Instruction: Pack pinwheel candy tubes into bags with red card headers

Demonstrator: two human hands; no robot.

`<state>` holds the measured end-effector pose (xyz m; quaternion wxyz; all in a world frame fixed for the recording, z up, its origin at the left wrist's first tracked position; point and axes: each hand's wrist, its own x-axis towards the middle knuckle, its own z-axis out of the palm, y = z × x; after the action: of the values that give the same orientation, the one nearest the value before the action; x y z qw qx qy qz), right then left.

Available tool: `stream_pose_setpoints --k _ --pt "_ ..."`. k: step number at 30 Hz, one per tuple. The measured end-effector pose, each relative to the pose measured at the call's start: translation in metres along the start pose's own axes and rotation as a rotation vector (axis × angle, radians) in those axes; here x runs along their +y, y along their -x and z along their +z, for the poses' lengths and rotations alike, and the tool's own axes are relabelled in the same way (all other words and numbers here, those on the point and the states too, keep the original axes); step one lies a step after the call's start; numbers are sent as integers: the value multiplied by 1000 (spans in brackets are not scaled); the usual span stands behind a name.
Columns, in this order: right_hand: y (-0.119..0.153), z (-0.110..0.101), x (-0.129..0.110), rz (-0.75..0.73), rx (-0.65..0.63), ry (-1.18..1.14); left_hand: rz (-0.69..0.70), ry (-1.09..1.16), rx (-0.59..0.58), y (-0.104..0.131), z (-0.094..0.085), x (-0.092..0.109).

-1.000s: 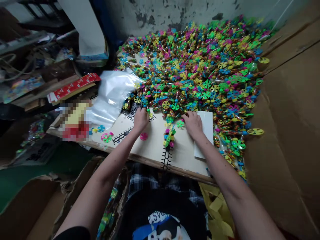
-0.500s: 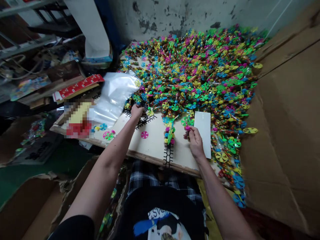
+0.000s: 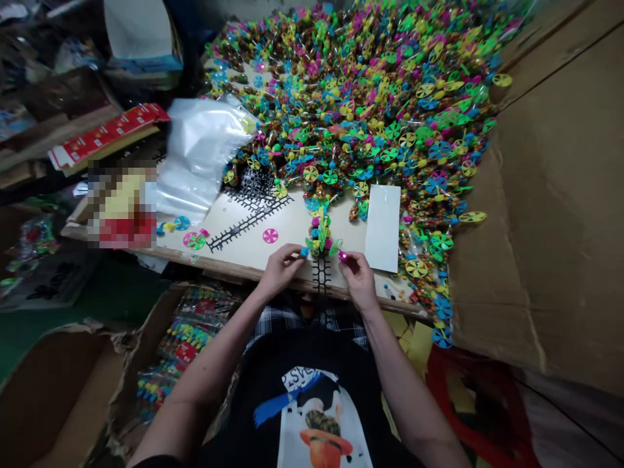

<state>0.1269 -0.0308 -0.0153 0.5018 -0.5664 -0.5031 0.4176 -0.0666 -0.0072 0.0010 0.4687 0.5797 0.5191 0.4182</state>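
1. At ten o'clock from the loaded black strip [image 3: 321, 278], spare strips [image 3: 251, 184] lie loose; the left hand has left them.
2. At nine o'clock, that left hand [image 3: 283, 267] now pinches a blue-ended piece [image 3: 305, 251].
3. At the centre, the strip carries coloured pieces [image 3: 320, 229] towards twelve o'clock; both hands now flank it, so work seems shifted from gathering to the strip.
4. At three o'clock, the right hand [image 3: 359, 277], come inward, grips a pink-ended piece [image 3: 343, 256].
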Motion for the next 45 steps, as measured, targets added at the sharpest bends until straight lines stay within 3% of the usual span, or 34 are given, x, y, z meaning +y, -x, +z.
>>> stream_pose_setpoints --k 4,8,17,24,28,37,41,45 --pt "-1 7 -5 4 -67 -5 55 -56 -14 7 14 -2" --pt "-1 12 -4 21 -53 9 104 -119 -6 7 22 -1" --pt "-2 16 1 58 -75 -81 21 10 26 11 40 1" --pt "-3 19 -7 25 -38 -43 -14 185 -5 -1 36 -2" --pt "-6 23 -6 -26 31 25 -106 256 29 -10 33 -5" --pt "-6 23 -2 46 77 33 -173 226 -1 -8 34 -4" --pt "-7 18 -9 -37 51 160 -149 174 38 -5 36 -2" --pt "-11 2 -20 -172 -54 322 -73 91 20 -4 33 4"
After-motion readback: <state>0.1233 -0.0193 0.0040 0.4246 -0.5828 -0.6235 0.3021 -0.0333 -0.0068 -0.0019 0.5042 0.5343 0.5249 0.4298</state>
